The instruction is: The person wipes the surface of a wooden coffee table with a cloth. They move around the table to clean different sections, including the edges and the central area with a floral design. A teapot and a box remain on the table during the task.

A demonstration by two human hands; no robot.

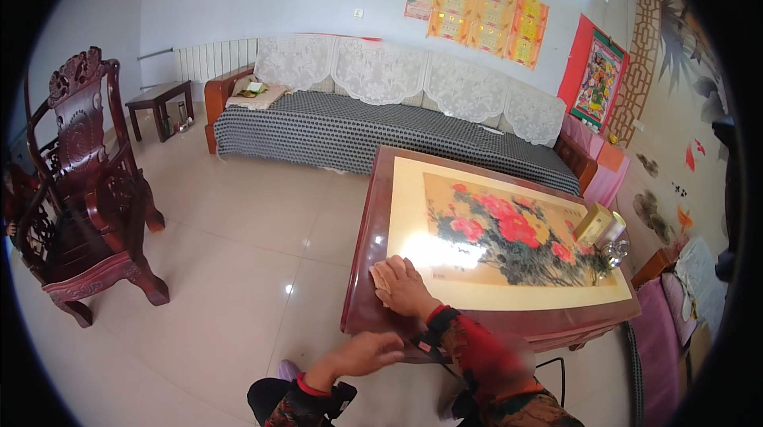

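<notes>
My right hand (406, 289) presses a pale pinkish cloth (378, 279) flat against the near left part of a coffee table. The palm and fingers cover most of the cloth. Dark red glossy wood (363, 236) frames the tabletop, and a peony painting (506, 227) with a cream border fills its middle. Over the table's near left corner, my left hand (365, 355) hovers with nothing in it, its fingers slightly bent and a little blurred. Whether it touches the edge is hard to tell.
A yellow box (592, 224), a white cylinder (614, 227) and a shiny glass or metal object (614, 254) stand at the table's right end. Behind it runs a long sofa (357, 129) with a checked cover. A carved wooden armchair (89, 188) and a small side table (158, 95) are leftward.
</notes>
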